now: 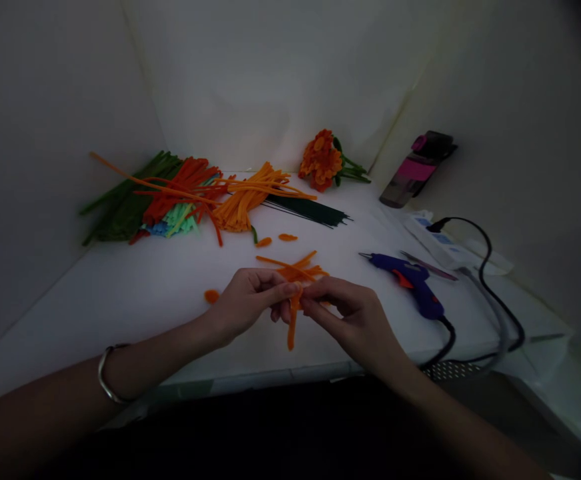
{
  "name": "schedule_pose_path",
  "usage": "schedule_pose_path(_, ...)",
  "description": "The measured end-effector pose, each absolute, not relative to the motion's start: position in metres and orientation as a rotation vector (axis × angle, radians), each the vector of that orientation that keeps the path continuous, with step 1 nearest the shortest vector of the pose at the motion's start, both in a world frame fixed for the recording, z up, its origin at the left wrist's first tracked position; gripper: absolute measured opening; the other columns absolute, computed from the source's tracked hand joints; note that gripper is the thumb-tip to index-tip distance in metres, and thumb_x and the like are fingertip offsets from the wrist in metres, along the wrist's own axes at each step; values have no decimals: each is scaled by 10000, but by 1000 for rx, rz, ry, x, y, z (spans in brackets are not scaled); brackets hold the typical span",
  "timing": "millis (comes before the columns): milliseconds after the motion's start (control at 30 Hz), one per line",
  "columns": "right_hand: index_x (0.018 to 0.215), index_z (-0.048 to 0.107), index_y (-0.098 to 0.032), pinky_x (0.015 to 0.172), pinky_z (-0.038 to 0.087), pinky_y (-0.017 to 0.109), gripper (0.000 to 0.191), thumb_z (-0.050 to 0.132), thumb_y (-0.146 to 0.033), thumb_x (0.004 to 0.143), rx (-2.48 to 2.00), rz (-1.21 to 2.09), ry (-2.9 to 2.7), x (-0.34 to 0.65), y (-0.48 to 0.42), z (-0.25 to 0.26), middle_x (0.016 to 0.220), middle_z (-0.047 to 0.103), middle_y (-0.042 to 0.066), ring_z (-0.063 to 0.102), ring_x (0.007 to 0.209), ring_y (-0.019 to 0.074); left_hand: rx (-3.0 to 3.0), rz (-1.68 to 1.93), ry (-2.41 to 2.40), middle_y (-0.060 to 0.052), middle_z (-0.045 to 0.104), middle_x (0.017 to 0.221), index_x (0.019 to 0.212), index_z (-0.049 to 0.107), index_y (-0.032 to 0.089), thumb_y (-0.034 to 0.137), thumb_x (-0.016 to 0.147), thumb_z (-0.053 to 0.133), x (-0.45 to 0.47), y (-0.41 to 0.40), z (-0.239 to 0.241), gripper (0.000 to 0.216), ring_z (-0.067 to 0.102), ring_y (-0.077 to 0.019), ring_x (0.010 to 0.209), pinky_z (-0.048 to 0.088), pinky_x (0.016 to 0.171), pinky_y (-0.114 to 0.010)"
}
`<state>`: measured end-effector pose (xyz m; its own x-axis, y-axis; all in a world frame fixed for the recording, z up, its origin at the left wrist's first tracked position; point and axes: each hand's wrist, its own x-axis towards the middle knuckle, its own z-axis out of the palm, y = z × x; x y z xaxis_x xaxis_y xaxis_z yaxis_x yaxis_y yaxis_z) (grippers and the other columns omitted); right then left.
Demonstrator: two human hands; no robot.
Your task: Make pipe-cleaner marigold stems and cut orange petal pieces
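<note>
Pinches an orange strip [292,330] with left hand [248,293] and right hand [358,313] above a white table [170,283]. Has orange pipe cleaners [298,267] beyond, a blue glue gun [413,275] to the right, orange flowers [323,163] and a bottle [415,173] farther back.

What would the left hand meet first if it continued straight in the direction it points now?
Most likely the fingers of the right hand, just beyond the orange strip that the left hand holds; the exact depth between them is unclear.

The orange strip [292,327] looks fuzzy, the glue gun [423,293] smooth plastic, the bracelet [102,375] glossy metal.
</note>
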<state>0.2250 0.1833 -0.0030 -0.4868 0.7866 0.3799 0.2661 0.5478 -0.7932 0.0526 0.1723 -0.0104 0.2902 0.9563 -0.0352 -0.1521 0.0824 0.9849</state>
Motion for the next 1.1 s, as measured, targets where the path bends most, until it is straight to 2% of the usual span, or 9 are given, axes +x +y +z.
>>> schedule_pose_path(367, 772, 601, -184, 591, 459, 248, 126, 523, -86, 763, -811, 473, -2133, 223, 178, 2, 687, 592, 0, 555, 626, 121, 1218, 1062, 871, 30, 589, 523, 629, 561, 137, 282, 800, 593, 54, 174, -13, 227, 488, -56, 476, 386, 497, -175)
schedule_pose_path(600, 800, 598, -173, 611, 466, 252, 123, 517, -84, 775, -779, 370, -2148, 223, 178, -4, 735, 588, 25, 557, 667, 132, 1265, 1046, 854, 4, 626, 564, 645, 586, 129, 303, 804, 598, 53, 175, -15, 236, 503, -67, 497, 403, 521, -187)
schedule_pose_path(767, 821, 606, -181, 634, 485, 264, 120, 517, -102, 804, -732, 330, -2130, 223, 179, -4, 783, 614, 40, 576, 711, 139, 1084, 1025, 754, 7, 629, 563, 653, 580, 126, 276, 806, 605, 53, 176, -17, 216, 515, -57, 506, 391, 523, -172)
schedule_pose_path(933, 829, 592, -192, 627, 494, 249, 120, 531, -93, 798, -759, 392, -2069, 223, 177, -1, 730, 617, 6, 580, 662, 120, 926, 931, 642, 0, 628, 570, 663, 581, 124, 288, 798, 619, 50, 178, -20, 215, 523, -52, 513, 386, 541, -170)
schedule_pose_path(1100, 809, 556, -194, 624, 508, 252, 45, 593, -173, 793, -808, 747, -1926, 223, 180, -3, 745, 610, 7, 595, 676, 129, 941, 881, 651, 0, 610, 567, 702, 592, 115, 268, 813, 597, 49, 177, -22, 189, 513, -53, 505, 379, 530, -174)
